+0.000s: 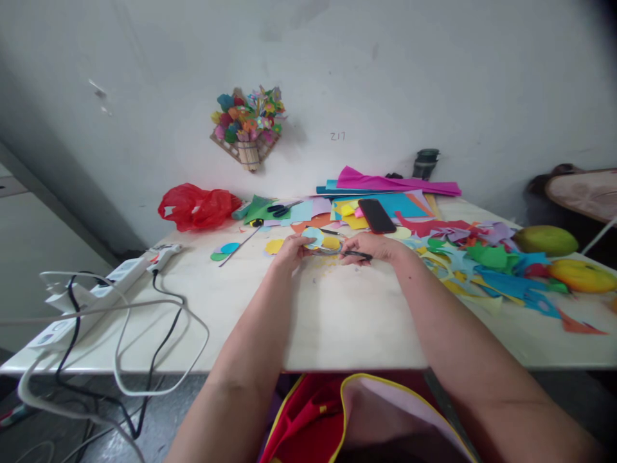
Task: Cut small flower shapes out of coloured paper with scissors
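My left hand (pixel 292 247) pinches a small round light-blue paper disc (pixel 313 236) with a yellow piece behind it, near the middle of the white table (pixel 337 321). My right hand (pixel 373 247) is closed around scissors (pixel 354 254), whose black handle shows under the fingers and whose blades point left toward the disc. Tiny yellow paper scraps (pixel 328 265) lie on the table just below both hands.
Coloured paper sheets and cut scraps (pixel 482 257) cover the table's right and back, with a black phone (pixel 376 215) on them. A red plastic bag (pixel 197 206), black scissors (pixel 279 209), a power strip with cables (pixel 101 289) and mangoes (pixel 547 240) lie around. A paper-flower decoration (pixel 248 125) hangs on the wall.
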Motion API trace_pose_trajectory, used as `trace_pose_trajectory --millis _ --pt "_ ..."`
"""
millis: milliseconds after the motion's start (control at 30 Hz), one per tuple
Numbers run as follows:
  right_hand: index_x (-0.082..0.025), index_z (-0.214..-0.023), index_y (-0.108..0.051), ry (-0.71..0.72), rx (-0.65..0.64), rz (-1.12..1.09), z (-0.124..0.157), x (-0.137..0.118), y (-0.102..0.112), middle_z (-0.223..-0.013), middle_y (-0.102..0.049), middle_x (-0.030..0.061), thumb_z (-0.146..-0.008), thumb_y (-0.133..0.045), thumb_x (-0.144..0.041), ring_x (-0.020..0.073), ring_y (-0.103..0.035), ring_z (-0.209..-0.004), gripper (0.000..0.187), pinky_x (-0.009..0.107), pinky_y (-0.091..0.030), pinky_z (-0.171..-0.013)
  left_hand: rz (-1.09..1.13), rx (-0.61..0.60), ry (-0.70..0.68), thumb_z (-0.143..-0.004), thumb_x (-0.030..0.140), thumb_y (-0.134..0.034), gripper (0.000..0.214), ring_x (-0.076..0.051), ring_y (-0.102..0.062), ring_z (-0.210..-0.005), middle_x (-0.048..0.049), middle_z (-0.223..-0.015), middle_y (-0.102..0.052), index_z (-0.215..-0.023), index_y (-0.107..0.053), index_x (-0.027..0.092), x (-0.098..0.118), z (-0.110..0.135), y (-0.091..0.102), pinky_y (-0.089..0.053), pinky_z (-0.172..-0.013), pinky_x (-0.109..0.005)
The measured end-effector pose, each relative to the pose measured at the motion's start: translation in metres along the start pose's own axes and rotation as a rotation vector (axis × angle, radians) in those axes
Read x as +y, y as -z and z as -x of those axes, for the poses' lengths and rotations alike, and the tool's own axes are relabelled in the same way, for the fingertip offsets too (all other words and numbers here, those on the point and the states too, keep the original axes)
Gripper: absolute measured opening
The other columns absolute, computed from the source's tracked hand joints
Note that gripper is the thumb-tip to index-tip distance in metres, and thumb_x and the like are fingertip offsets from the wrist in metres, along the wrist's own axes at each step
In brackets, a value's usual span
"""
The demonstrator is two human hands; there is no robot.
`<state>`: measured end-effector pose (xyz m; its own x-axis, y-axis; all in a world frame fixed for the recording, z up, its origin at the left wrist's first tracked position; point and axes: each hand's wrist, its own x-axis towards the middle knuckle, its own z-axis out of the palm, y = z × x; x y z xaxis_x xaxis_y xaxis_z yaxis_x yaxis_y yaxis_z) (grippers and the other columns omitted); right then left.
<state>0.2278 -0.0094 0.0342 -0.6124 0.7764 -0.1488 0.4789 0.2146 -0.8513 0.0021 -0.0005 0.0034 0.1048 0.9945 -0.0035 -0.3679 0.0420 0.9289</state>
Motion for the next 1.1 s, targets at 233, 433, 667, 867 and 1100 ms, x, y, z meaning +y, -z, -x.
trace_pose_trajectory --millis 233,433,667,867,1100 --pt "-0.012 -0.081 -0.064 -0.003 0.012 -0.012 -0.0007 -0.0013 -0.0011 -0.050 -0.054 -0.0036 -0.063 -0.079 -0.039 0.0064 -0.045 -0.041 0.035 0.019 -0.032 -0.039 0.032 0.021 0.002 -0.061 0.006 -0.065 0.013 -0.014 -0.064 -0.058 -0.0053 -0.069 -0.067 -0.072 -0.062 0.011 0.0002 -0.0001 -0.0011 -0.058 -0.060 -0.028" --pt "-0.013 -0.081 -0.065 -0.018 0.026 0.008 -0.0005 -0.0032 -0.0011 -0.046 -0.051 -0.0050 -0.063 -0.079 -0.039 0.0062 -0.043 -0.039 0.034 0.019 -0.034 -0.039 0.036 0.038 -0.007 -0.061 0.006 -0.064 0.014 -0.015 -0.064 -0.060 -0.0061 -0.070 -0.067 -0.074 -0.063 0.010 0.0003 -0.0007 -0.0019 -0.058 -0.062 -0.030" --pt "-0.013 -0.081 -0.064 -0.021 0.000 0.002 0.0013 -0.0045 -0.0019 -0.045 -0.052 -0.0049 -0.066 -0.077 -0.038 0.0062 -0.044 -0.037 0.032 0.018 -0.034 -0.036 0.013 0.035 -0.012 -0.059 0.006 -0.065 0.012 -0.014 -0.061 -0.055 -0.0037 -0.065 -0.065 -0.069 -0.062 0.010 0.0007 0.0003 -0.0035 -0.054 -0.057 -0.027" --pt "-0.013 -0.078 -0.061 -0.042 0.015 -0.010 0.0024 -0.0065 -0.0043 -0.046 -0.054 -0.0041 -0.068 -0.075 -0.038 0.0056 -0.043 -0.035 0.031 0.018 -0.033 -0.035 0.011 0.041 -0.015 -0.057 0.006 -0.066 0.012 -0.013 -0.061 -0.055 -0.0029 -0.063 -0.064 -0.068 -0.061 0.011 0.0009 0.0001 -0.0028 -0.052 -0.053 -0.024" --pt "-0.014 -0.078 -0.063 -0.037 0.018 -0.009 0.0001 -0.0064 -0.0069 -0.045 -0.054 -0.0046 -0.064 -0.078 -0.044 0.0061 -0.044 -0.037 0.036 0.018 -0.034 -0.036 0.011 0.054 -0.012 -0.057 0.007 -0.067 0.012 -0.014 -0.061 -0.055 -0.0034 -0.062 -0.063 -0.067 -0.060 0.010 0.0003 -0.0011 -0.0020 -0.051 -0.054 -0.025"
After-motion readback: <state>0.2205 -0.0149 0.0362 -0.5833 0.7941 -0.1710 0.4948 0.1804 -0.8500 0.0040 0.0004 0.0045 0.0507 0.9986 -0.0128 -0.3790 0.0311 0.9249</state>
